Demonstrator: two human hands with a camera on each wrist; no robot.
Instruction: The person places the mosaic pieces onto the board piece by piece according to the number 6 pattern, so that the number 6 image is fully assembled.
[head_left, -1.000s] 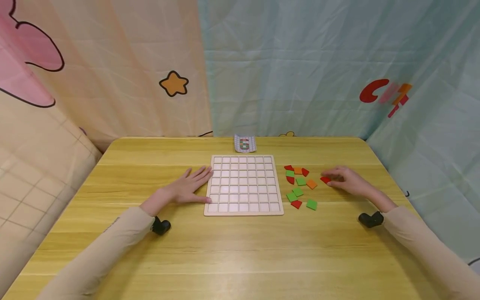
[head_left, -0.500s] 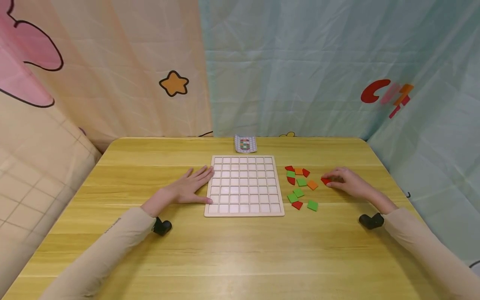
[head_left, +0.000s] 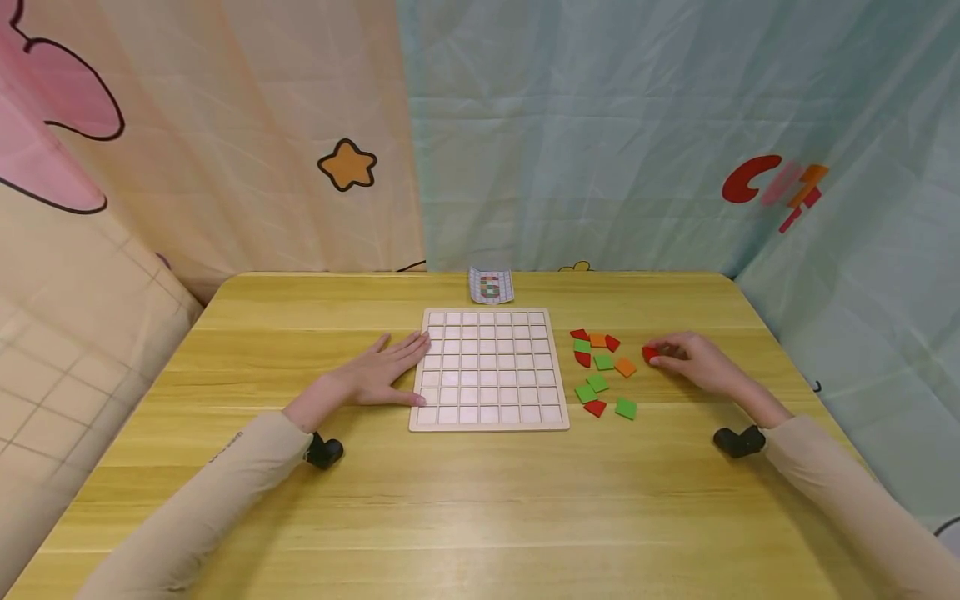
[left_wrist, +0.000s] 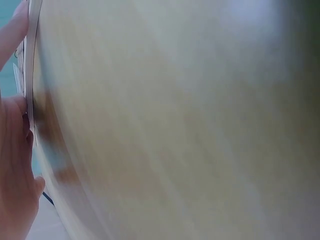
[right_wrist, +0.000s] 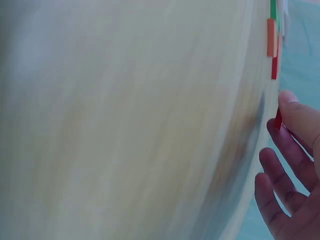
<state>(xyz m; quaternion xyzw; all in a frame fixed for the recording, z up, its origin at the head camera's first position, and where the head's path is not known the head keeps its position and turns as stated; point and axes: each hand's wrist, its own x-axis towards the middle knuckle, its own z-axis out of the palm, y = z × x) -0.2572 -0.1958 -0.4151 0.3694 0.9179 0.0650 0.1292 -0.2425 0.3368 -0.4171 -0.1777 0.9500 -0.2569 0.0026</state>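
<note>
My left hand (head_left: pixel 378 375) lies with straight, spread fingers at the left edge of a pale grid board (head_left: pixel 487 423), its fingertips and thumb touching the rim. In the left wrist view, the fingers (left_wrist: pixel 14 32) meet the board's edge. To the right, my right hand (head_left: pixel 697 362) pinches a red tile (head_left: pixel 649 356) with a curved edge between thumb and fingers. That red tile (right_wrist: pixel 278 119) appears edge-on in the right wrist view, just off the tabletop, while the other fingers curl loosely. Between board and right hand lie loose green tiles (head_left: pixel 586 393), orange tiles (head_left: pixel 626 367) and red tiles (head_left: pixel 596 408).
A small printed card (head_left: pixel 491 287) with a coloured grid pattern stands behind the board, near the far edge of the wooden table (head_left: pixel 480 508). Patterned curtains (head_left: pixel 600 142) hang behind and along both sides of the table.
The red tile in my right hand has risen slightly and turned a little in the fingers. My left hand stays at the board's edge.
</note>
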